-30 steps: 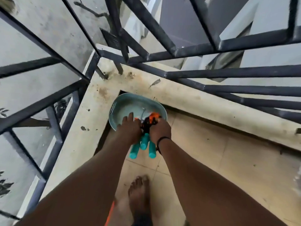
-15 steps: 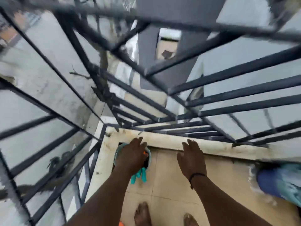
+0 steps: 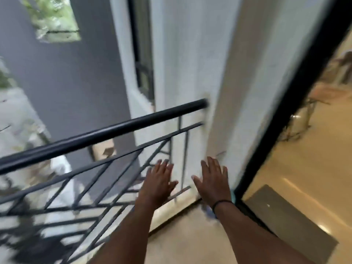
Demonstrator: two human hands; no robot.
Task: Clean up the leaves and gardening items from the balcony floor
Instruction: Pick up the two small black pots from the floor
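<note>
A: Quick one. Both hands empty, fingers spread flat: left hand (image 3: 159, 182) out in front of the railing (image 3: 106, 130), right hand (image 3: 214, 181) in front of the white wall (image 3: 192, 60).

B: Change?

A: View has swung up and right. Half a second ago the left hand was over the teal bowl with the teal-handled tools in the balcony corner, a second ago both hands were on them. Now neither touches anything.

B: Where are the bowl and tools?

A: Out of frame, can't see them. Presumably left in the corner.

B: Task meaning?

A: Tools look gathered. Person seems to be turning toward the doorway (image 3: 297, 103) and grey mat (image 3: 285, 221). No leaves visible on the floor (image 3: 190, 231); frame blurred.
</note>
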